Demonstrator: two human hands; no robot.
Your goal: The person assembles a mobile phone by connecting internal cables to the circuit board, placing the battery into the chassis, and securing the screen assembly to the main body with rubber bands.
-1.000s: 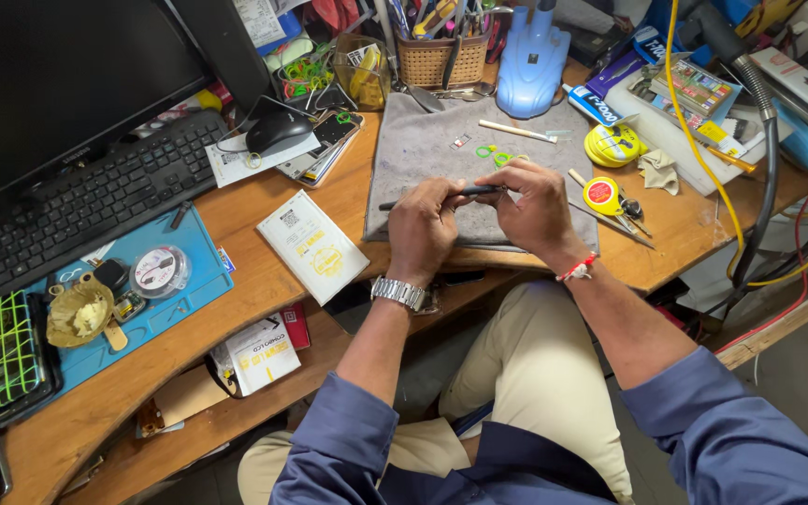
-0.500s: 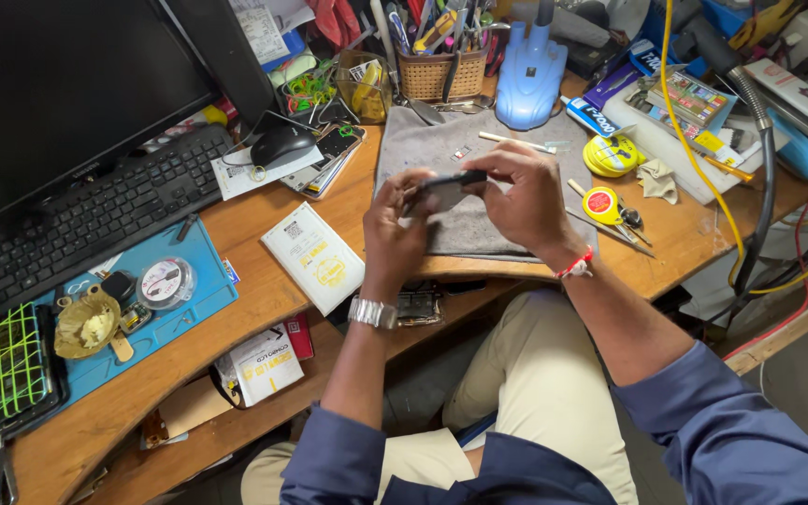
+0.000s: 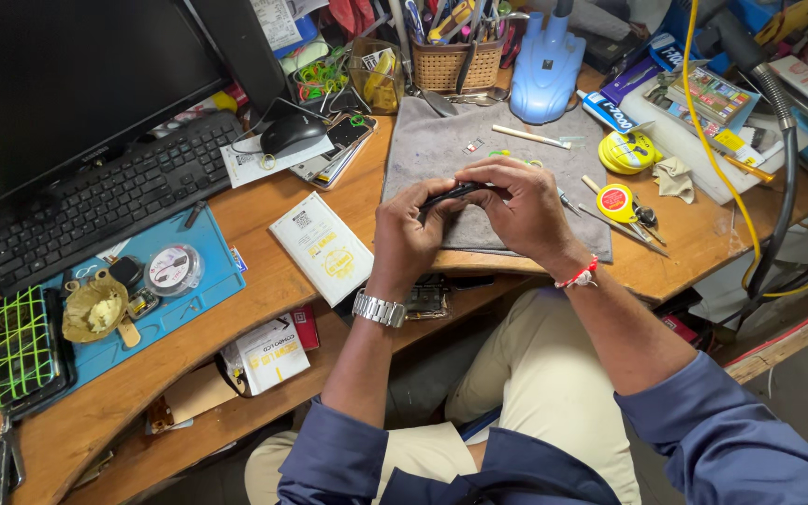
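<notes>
Hands meet above the grey mat: left hand and right hand both pinch 1 slim black phone, held edge-on between fingertips, near a yellow tape roll.

Bare grey mat ahead; wicker basket and blue stand block beyond.

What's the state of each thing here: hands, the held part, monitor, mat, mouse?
left hand: closed on the thin dark phone, thumb on top
right hand: gripping the phone's other end
thin dark phone: held edge-up above the mat
grey mat: flat on the desk
monitor: screen dark
mouse: resting on papers, untouched
</notes>
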